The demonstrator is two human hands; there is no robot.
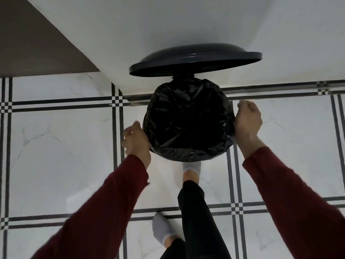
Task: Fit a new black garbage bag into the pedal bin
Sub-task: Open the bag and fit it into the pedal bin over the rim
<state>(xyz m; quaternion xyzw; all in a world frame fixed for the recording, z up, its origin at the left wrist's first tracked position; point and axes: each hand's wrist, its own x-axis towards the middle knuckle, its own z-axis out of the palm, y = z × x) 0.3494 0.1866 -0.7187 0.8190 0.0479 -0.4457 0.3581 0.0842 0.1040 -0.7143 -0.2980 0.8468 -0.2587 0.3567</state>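
The fingers of the left hand (136,139) are curled and blurred at the left side of the pedal bin (188,157); whether they pinch the plastic or hold nothing cannot be told. The fingers of the right hand (248,118) are curled inward at the bin's right side, the hand touching the bag's edge, and a grip cannot be confirmed there either. Both arms wear dark red sleeves (112,202).

Between the hands, the black garbage bag (188,120) sits in the round bin, its crinkled rim folded outward over the bin's edge all the way round and its middle sunk into darkness. The bin's dark domed lid (194,61) stands raised behind the opening, against a white wall (168,25).

One foot in a grey sock (192,168) is at the bin's front base, where the pedal would be; the pedal itself is hidden. The other grey-socked foot (162,230) stands further back on the floor (65,146), white marble-look tiles crossed by black stripes.
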